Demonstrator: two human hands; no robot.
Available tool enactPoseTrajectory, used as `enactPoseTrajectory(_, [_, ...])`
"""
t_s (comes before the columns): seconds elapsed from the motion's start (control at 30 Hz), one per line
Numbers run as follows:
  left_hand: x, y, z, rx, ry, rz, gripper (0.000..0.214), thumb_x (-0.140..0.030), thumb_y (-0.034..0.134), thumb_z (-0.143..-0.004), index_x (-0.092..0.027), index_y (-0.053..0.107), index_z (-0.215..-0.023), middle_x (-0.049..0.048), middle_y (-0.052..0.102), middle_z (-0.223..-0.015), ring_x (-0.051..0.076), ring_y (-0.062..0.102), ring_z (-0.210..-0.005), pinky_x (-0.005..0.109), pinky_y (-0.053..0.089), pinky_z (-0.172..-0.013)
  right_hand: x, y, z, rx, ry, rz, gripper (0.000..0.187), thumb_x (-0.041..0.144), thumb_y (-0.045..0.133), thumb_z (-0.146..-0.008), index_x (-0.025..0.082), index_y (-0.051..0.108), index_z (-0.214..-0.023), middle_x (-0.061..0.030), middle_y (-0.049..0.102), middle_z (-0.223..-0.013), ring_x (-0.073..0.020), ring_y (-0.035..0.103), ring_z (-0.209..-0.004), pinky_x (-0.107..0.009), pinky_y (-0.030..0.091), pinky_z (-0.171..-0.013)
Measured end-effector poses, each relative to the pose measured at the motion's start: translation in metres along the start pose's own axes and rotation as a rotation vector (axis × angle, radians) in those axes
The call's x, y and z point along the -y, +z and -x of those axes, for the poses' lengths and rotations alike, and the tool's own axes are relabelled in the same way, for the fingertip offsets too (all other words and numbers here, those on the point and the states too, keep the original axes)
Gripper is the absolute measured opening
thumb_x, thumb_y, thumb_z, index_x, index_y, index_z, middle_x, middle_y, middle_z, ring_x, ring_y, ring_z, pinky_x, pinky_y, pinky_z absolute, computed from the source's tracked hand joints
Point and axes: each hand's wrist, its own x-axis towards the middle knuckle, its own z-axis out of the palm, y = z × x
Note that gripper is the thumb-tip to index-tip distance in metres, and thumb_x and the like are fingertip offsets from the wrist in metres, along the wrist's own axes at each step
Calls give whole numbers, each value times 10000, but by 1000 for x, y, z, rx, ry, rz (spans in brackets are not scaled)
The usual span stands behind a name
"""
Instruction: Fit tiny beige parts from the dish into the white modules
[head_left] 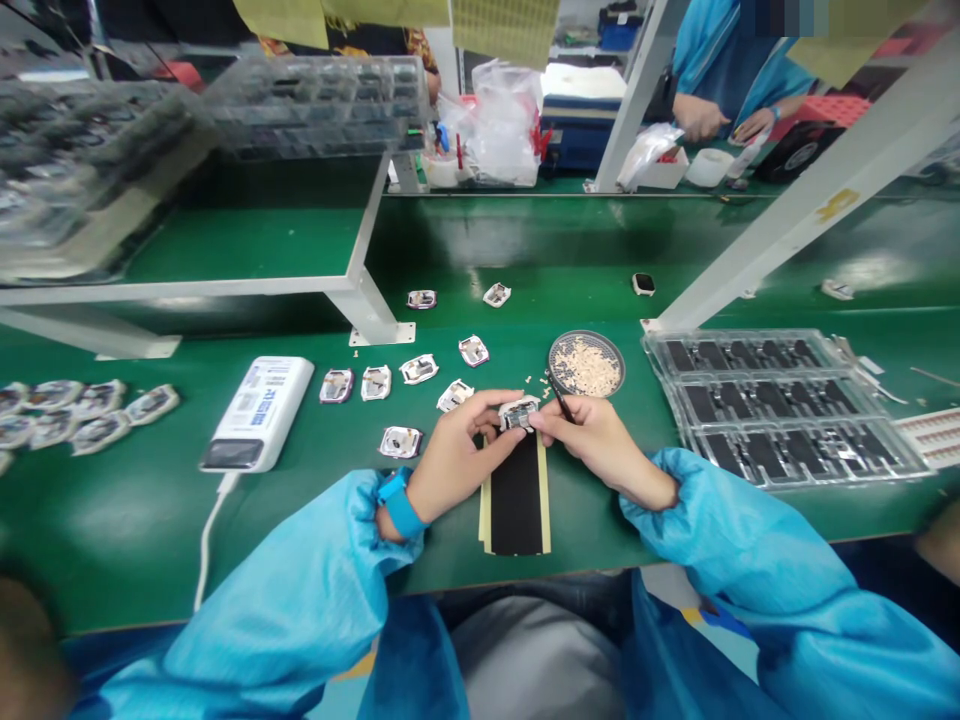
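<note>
My left hand [457, 450] pinches a small silver watch case [519, 412] just above a black strip with yellow edges [516, 495] lying on the green table. My right hand [592, 435] is closed round thin black tweezers [561, 400], and its fingertips touch the right side of the same case. Both arms wear blue sleeves, and a blue band sits on my left wrist. Just beyond my right hand stands a round dish of small beige parts [586, 364].
Several more watch cases [376, 382] lie scattered left of my hands, others at the far left edge [75, 412]. A white power bank [259, 412] with a cable lies left. A clear tray of black parts [780, 405] sits right. Another person in blue works across the bench [712, 110].
</note>
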Motion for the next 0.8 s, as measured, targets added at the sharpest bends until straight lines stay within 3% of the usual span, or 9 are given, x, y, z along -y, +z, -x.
enactPoseTrajectory(0.27, [0,1,2,-96,100,-101,372,-268,748,-850,-214,720,-1217,57,753,-1079,146,692,-821,271,585,-767,-3,1,-1,-11,-10,1,360,489,765,-807,165,656,-694,10,595,-621,-93,478,-557,-235,369,-527])
enactPoseTrajectory(0.4, [0,3,2,-74,-41,102,433,-273,777,-824,-176,703,-1239,56,778,-925,160,723,-773,266,606,-709,-7,6,-1,-112,-124,-20,374,423,849,-723,188,632,-917,6,634,-808,-121,556,-700,-237,423,-598])
enactPoseTrajectory(0.5, [0,3,0,-22,-139,309,478,-267,809,-794,-143,680,-1237,82,782,-992,186,753,-834,259,622,-707,-9,9,-2,-66,-163,-105,391,413,839,-742,187,630,-982,-18,651,-891,-151,613,-835,-257,483,-705])
enactPoseTrajectory(0.8, [2,4,-2,-12,-127,410,466,-242,820,-788,-117,686,-1216,77,789,-872,176,760,-783,249,621,-710,-9,9,0,-68,-215,-127,333,418,813,-783,174,676,-964,-22,667,-846,-139,617,-780,-262,494,-703])
